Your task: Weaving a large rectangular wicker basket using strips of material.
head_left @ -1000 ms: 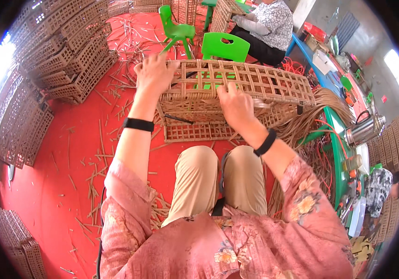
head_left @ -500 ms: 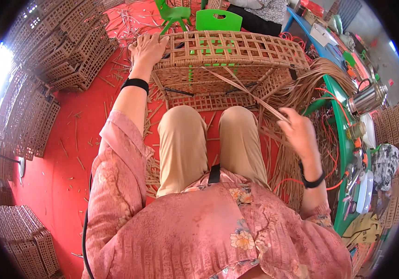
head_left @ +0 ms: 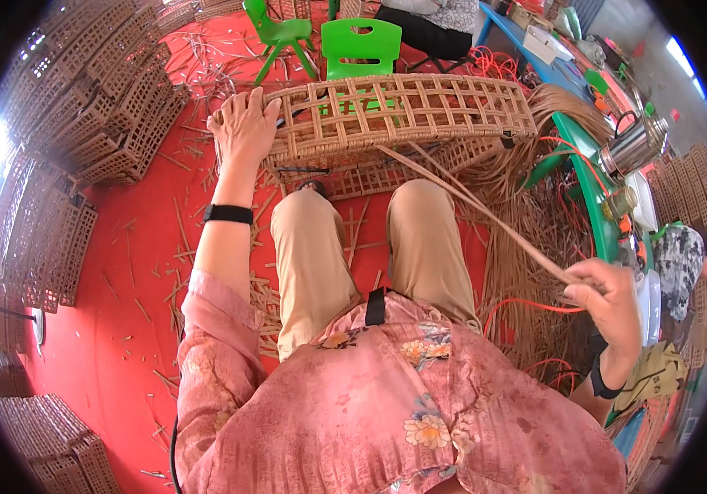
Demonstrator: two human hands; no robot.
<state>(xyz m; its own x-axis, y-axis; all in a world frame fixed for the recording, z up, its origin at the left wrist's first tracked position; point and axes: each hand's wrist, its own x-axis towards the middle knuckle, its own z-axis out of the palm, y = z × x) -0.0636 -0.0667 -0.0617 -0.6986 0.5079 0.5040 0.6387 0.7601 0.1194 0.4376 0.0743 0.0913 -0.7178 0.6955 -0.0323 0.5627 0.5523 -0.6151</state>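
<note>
Chair (head_left: 362, 48) beyond basket (head_left: 419, 133); left hand (head_left: 246, 125) on its end (grip unclear), right hand (head_left: 606, 301) pinching strips (head_left: 518, 237).

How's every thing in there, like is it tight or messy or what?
Basket, woven, strips reaching out
Left grip, on the basket's left end
Right grip, closed on the strips
Strips, pulled nearly straight
Left green chair, upright, nobody sitting
Red floor, littered with scraps

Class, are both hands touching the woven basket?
No, only the left hand touches the basket; the right hand holds strips well aside.
</note>
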